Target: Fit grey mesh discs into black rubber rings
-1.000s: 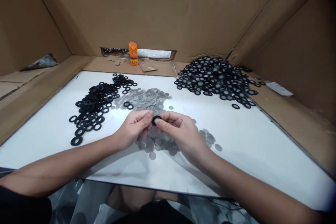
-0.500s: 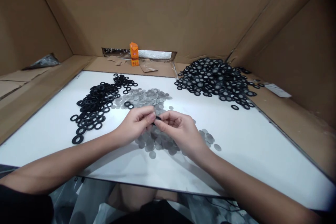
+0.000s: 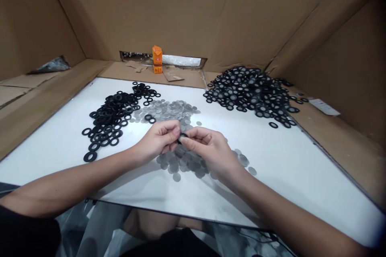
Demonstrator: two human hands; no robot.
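Observation:
A small black ring (image 3: 182,136) is pinched between my two hands over the middle of the white board. My left hand (image 3: 164,136) has its thumb and fingers closed at the ring's left edge. From the right, my right hand (image 3: 208,144) grips the same ring between thumb and fingers. Grey discs (image 3: 171,109) lie scattered behind my hands, and more grey discs (image 3: 189,162) lie beneath them. Two loose black rings (image 3: 150,119) rest just behind my left hand. Whether a disc sits in the held ring is too small to tell.
Black rings (image 3: 113,112) are heaped at the left of the white board (image 3: 289,172). A large pile of black rings with grey centres (image 3: 250,90) stands at the back right. An orange carton (image 3: 157,56) is by the cardboard wall (image 3: 187,8).
The view has shifted slightly. The ring shows a little more between my fingertips, while both hands keep nearly the same place and grip.

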